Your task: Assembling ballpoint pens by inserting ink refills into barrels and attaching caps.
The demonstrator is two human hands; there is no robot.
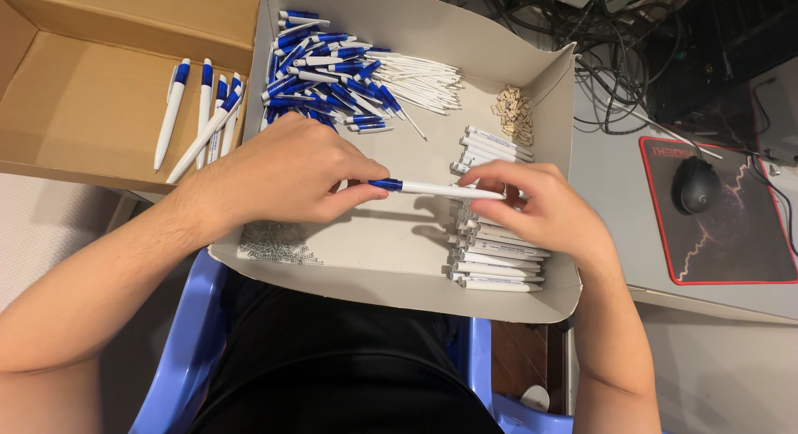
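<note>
- While both hands meet over the shallow white cardboard tray (pixel 555 110), they share one slim white plastic pen with a blue end (pixel 432 188), which hangs just above the middle of the tray floor.
- The left hand (pixel 287 175) is closed in a pinch: thumb and fingertips clamp the pen's blue end.
- The right hand (pixel 536 205) is also closed in a pinch, its fingertips gripping the white barrel at the opposite end.
- The pen's long axis runs nearly level from left to right across the tray, blue end toward the left hand, white end toward the right; each hand sits at its own end, so neither is nearer to the pen than the other.
- At the far left corner of the tray lies a heap of blue-and-white pen parts (pixel 320 68), with a fan of thin white refill tubes (pixel 420 83) beside it.
- Toward the tray's far right wall sits a small pile of tan pieces (pixel 514 111); I cannot tell what they are.
- Along the tray's right side, partly under the right hand, white pen barrels (pixel 497 255) lie stacked in a row.
- At the tray's near left corner rests a scatter of tiny grey metal springs (pixel 274 243).
- Left of the tray stands an open brown cardboard box (pixel 83 68) holding several finished blue-and-white pens (pixel 204 110).
- Right of the tray, a black computer mouse (pixel 695 184) rests on a dark red-edged mouse pad (pixel 731 243).
</note>
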